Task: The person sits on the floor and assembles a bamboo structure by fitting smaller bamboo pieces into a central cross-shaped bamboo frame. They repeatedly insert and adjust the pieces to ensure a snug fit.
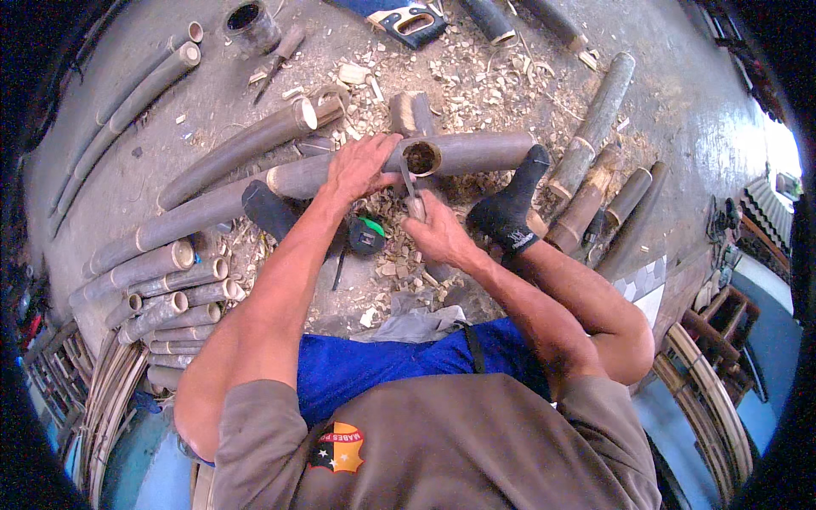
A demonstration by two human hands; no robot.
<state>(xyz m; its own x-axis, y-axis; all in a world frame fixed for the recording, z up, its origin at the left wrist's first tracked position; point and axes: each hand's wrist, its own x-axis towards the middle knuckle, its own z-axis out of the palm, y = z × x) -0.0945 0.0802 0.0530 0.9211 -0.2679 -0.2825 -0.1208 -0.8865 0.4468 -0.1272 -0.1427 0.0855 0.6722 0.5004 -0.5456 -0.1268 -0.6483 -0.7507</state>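
Observation:
A long bamboo pole point(484, 153) lies crosswise in front of me, with a round hole point(422, 159) cut in its upper side. My left hand point(364, 168) wraps over the pole just left of the hole, its thumb near the blade. Closed around the handle of a knife point(408, 180), my right hand point(438, 231) keeps the narrow blade at the hole's left edge. The sock-covered right foot point(517, 200) touches the pole's right part; the left foot point(270, 212) rests against it on the left.
A black and green tape measure point(367, 235) lies between my arms. Wood chips point(476, 93) litter the floor. Around are a handsaw point(408, 21), another knife point(279, 64), a can point(252, 30), a wooden block point(411, 114), stacked bamboo pieces point(166, 314) at left and bamboo lengths point(605, 98) at right.

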